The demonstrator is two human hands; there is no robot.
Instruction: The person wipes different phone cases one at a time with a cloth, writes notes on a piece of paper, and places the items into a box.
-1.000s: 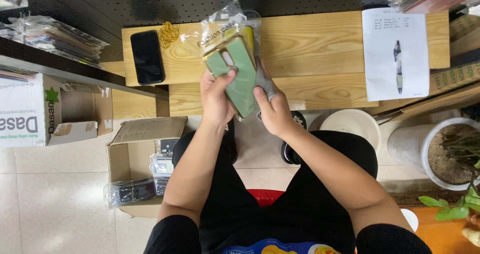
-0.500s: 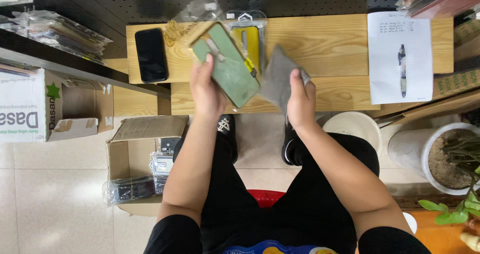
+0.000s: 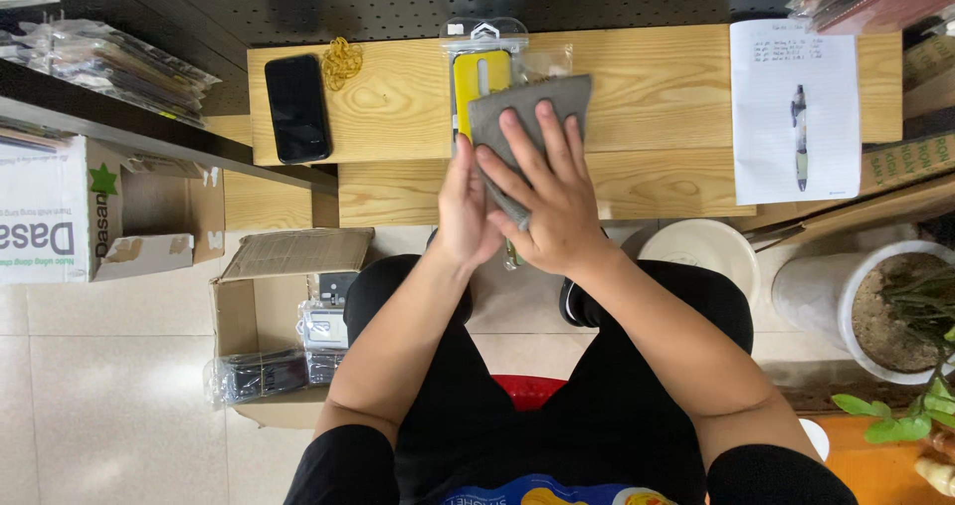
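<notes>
A moment ago the hands were apart, the green case in the left and the grey cloth in the right; now the cloth [image 3: 527, 107] lies over the case, hiding it, above the near edge of the wooden table [image 3: 657, 87]. The right hand [image 3: 552, 202] presses flat on the cloth, fingers spread; the left hand [image 3: 463, 211] cups the stack from beneath, fingers closed against it, just before a yellow packaged case [image 3: 477, 72].
</notes>
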